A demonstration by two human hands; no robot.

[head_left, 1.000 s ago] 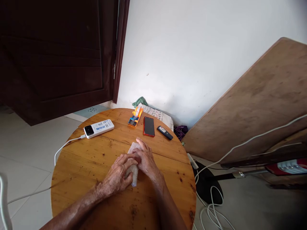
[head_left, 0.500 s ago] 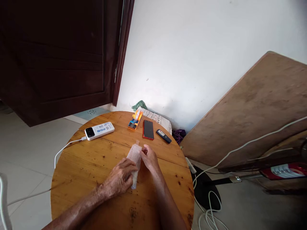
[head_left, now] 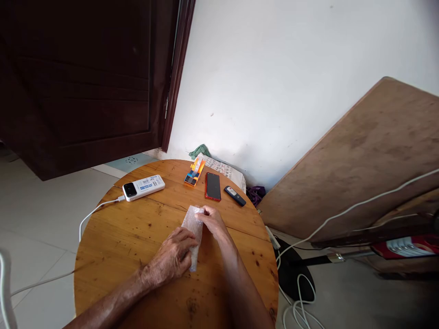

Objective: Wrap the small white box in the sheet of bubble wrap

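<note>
One bubble-wrap packet (head_left: 191, 218), right hand (head_left: 213, 223), fingers pinching its edge, left hand (head_left: 175, 252) atop (grip unclear), one phone (head_left: 213, 186)

I see a round, knotted wooden tabletop (head_left: 113, 246). White wall (head_left: 274, 68) behind, few small marks. Dark panelled door (head_left: 92, 91) left, pale tiled floor (head_left: 41, 228) below. Brown board (head_left: 360, 146) slants at right; lower right dim.

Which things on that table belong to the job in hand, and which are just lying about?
Part of the job:
bubble-wrap packet, with the left hand and right hand on it
orange tape dispenser, probably, since it carries a tape roll; neither hand touches it

Apparently just lying about:
white device with white cable plugged in
red-edged phone
dark handheld device
</note>
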